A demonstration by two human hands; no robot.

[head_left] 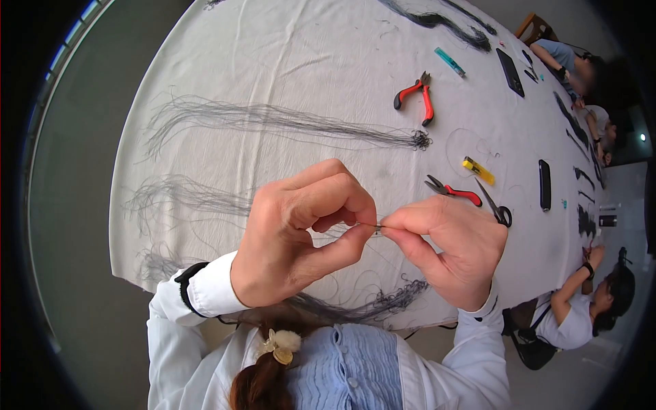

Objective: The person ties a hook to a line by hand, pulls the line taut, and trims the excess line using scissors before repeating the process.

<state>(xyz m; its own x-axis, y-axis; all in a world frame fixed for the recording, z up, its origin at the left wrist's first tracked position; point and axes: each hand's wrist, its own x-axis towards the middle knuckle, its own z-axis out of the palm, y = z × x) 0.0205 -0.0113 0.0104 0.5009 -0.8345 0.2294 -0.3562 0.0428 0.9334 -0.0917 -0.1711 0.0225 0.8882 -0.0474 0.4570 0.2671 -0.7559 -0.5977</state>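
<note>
My left hand (294, 232) is closed in a pinch, thumb against forefinger, over the white cloth. My right hand (454, 242) faces it, also pinching with thumb and forefinger. Between the two sets of fingertips runs a short thin dark strand (377, 227); whether a tiny piece sits on it is too small to tell. Behind my left hand lies a bundle of fine dark strands (198, 195), partly hidden. Close beyond my right hand are red-handled pliers (454, 191) and black scissors (495, 205).
The white-covered table (342, 75) holds another long strand bundle (287, 119), a curly bundle (369, 307) near my body, red-handled cutters (420, 99), a yellow lighter (478, 171), a teal lighter (449, 61) and black phones (510, 72). Several people (574, 307) sit along the right side.
</note>
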